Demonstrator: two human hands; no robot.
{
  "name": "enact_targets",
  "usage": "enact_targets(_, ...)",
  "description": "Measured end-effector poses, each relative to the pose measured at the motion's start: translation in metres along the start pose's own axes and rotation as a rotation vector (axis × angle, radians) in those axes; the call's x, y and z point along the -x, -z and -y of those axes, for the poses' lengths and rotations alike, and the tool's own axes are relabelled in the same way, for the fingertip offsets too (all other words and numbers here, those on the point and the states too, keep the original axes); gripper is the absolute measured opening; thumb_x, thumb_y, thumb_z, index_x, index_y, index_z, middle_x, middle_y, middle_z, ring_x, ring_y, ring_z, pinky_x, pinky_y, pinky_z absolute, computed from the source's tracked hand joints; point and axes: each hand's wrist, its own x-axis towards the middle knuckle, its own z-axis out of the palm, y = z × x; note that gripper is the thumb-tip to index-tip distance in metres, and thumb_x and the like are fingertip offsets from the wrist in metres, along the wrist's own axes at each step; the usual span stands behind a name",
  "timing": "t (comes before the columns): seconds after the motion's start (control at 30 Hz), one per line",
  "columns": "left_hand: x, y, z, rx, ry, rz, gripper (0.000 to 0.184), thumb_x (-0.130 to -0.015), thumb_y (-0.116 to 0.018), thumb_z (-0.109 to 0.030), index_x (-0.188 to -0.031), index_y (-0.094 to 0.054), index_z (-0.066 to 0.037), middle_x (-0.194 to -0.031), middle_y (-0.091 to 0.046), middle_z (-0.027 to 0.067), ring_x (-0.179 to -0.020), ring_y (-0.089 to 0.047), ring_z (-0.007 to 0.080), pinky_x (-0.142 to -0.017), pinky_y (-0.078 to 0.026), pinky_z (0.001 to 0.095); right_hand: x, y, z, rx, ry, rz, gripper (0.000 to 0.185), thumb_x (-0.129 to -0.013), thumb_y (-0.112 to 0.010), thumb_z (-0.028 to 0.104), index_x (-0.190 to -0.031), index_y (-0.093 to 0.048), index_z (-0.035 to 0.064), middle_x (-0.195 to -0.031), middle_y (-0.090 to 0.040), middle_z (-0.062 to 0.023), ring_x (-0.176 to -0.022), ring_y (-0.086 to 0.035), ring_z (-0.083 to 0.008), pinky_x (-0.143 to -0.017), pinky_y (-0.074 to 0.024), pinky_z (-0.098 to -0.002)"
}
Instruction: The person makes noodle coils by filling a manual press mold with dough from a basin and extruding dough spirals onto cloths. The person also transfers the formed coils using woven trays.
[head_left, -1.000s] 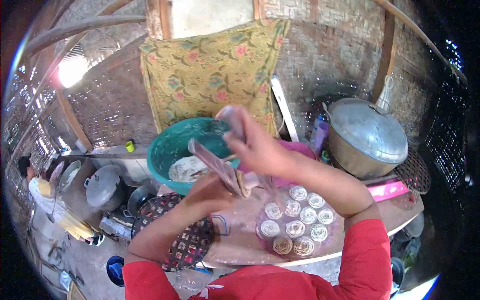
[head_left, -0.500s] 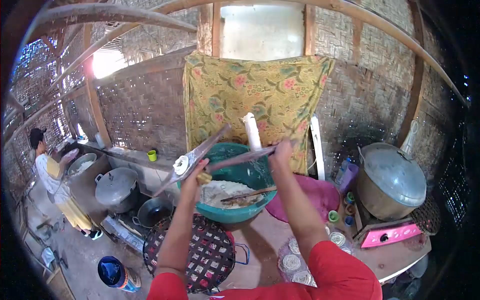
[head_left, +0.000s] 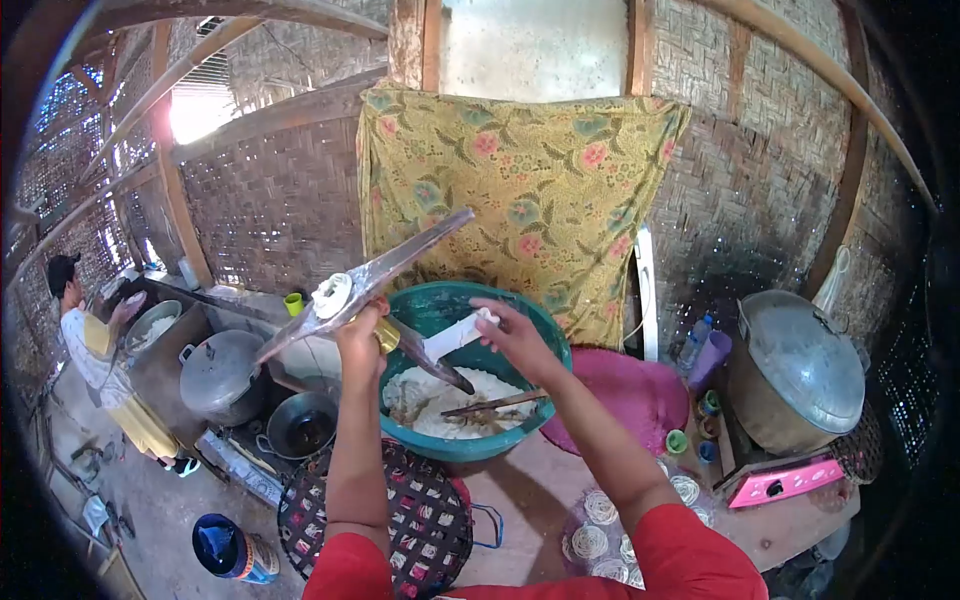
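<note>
My left hand (head_left: 362, 338) grips a wooden hand press above the teal basin. A long pale bar (head_left: 405, 262) of it slants up, with a white dough coil (head_left: 332, 296) on top and a brass cylinder (head_left: 388, 336) underneath. The dark second bar (head_left: 432, 360) is held in the same hand and carries a white plunger (head_left: 455, 338), apparently coated in dough. Around the plunger's free end my right hand (head_left: 518, 345) has its fingers closed. Below, the teal basin (head_left: 455, 446) contains white dough (head_left: 425, 402) and a wooden stick (head_left: 497, 402).
Several dough coils (head_left: 600, 507) lie front right, near a magenta tray (head_left: 630, 400). A dark woven tray (head_left: 400, 520) lies front left. A large pot (head_left: 800, 350) stands on a pink-fronted stove (head_left: 785, 484). Another person (head_left: 110, 350) stands far left by a lidded pot (head_left: 225, 375).
My right hand has let go of the dark bar's end and moved to the plunger's end. The dark bar and plunger have swung down over the basin; the left hand keeps its hold.
</note>
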Motion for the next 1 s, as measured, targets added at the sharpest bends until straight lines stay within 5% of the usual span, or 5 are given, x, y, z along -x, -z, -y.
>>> enact_targets(0.27, -0.007, 0.005, -0.03, -0.174, -0.086, 0.135, 0.015, -0.077, -0.055, 0.001, -0.091, -0.06, 0.004, -0.089, -0.062, 0.0112, -0.081, -0.059, 0.0202, -0.077, -0.047, 0.0328, -0.023, 0.017, -0.113, -0.424, -0.393, -0.011, 0.037, -0.093, -0.052, 0.032, -0.119, -0.053, 0.0062, -0.089, -0.058, -0.0054, -0.072, -0.055, -0.0159, -0.067, -0.045, -0.0263)
enact_targets(0.4, -0.014, 0.026, -0.02, -0.578, -0.353, 0.126, 0.02, -0.076, -0.063, -0.009, -0.094, -0.064, 0.001, -0.095, -0.065, 0.0126, -0.086, -0.06, 0.0248, -0.085, -0.044, 0.0361, 0.024, 0.011, -0.089, 1.409, 0.059, 0.383, 0.043, -0.084, -0.058, 0.033, -0.115, -0.056, 0.0044, -0.111, -0.06, -0.0183, -0.105, -0.056, -0.037, -0.103, -0.0329, -0.0433)
enact_targets(0.5, -0.009, 0.031, -0.019, -0.775, -0.38, 0.031, 0.023, -0.077, -0.064, -0.013, -0.095, -0.063, 0.002, -0.094, -0.065, 0.0137, -0.089, -0.06, 0.0275, -0.086, -0.043, 0.0374, 0.033, 0.022, -0.055, 1.677, -0.308, 0.794, 0.029, -0.078, -0.059, 0.021, -0.102, -0.063, 0.0055, -0.104, -0.063, -0.0164, -0.098, -0.06, -0.0356, -0.092, -0.0433, -0.0443)
enact_targets(0.67, -0.002, 0.019, 0.007, -0.761, -0.393, 0.009, 0.016, -0.079, -0.062, -0.01, -0.09, -0.063, 0.001, -0.089, -0.065, 0.0125, -0.086, -0.06, 0.0271, -0.084, -0.044, 0.0388, 0.036, 0.015, -0.016, 1.652, 0.124, 0.574, 0.012, -0.077, -0.055, 0.015, -0.077, -0.065, 0.0075, -0.077, -0.066, -0.0123, -0.073, -0.067, -0.0276, -0.057, -0.0521, -0.0408)
enact_targets(1.0, -0.007, -0.021, 0.096, -0.354, -0.364, 0.244, 0.029, -0.066, -0.069, -0.007, -0.086, -0.049, -0.008, -0.081, -0.05, 0.0038, -0.075, -0.052, 0.015, -0.066, -0.045, 0.0279, 0.014, -0.029, -0.066, 1.666, 0.244, 0.842, 0.015, -0.078, -0.053, 0.016, -0.081, -0.065, 0.0073, -0.073, -0.067, -0.0105, -0.068, -0.067, -0.0259, -0.059, -0.0514, -0.0393)
